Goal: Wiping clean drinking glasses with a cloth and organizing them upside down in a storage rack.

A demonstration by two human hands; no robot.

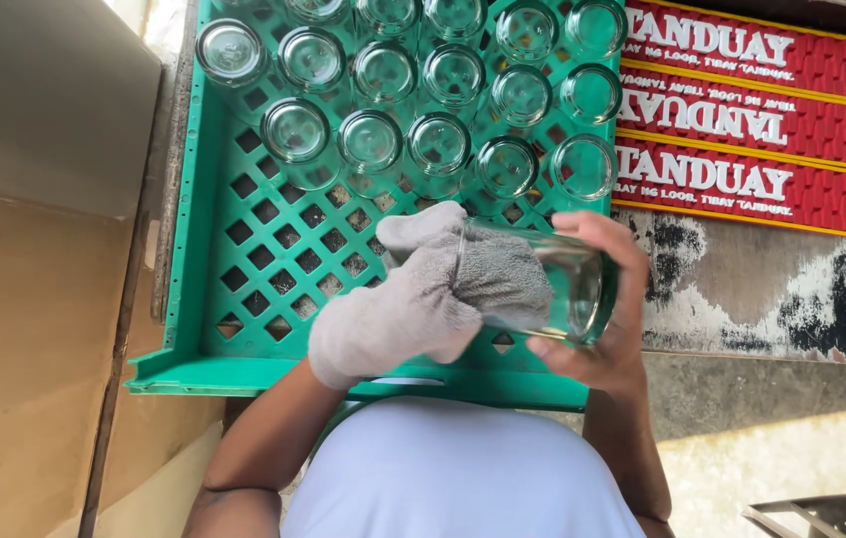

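My right hand point(602, 299) grips a clear drinking glass point(572, 289) lying on its side, above the near edge of a green plastic crate point(273, 249). A grey cloth point(413, 299) wraps my left hand, and its end is pushed inside the glass. Several clear glasses point(438, 141) stand upside down in rows in the far half of the crate. The crate's near half shows bare lattice.
Three red rubber bar mats point(751, 115) with white lettering and yellow edging lie to the right of the crate on a worn counter point(741, 289). Brown cardboard point(24, 329) stands at the left. A dark frame point(831, 513) shows at the bottom right.
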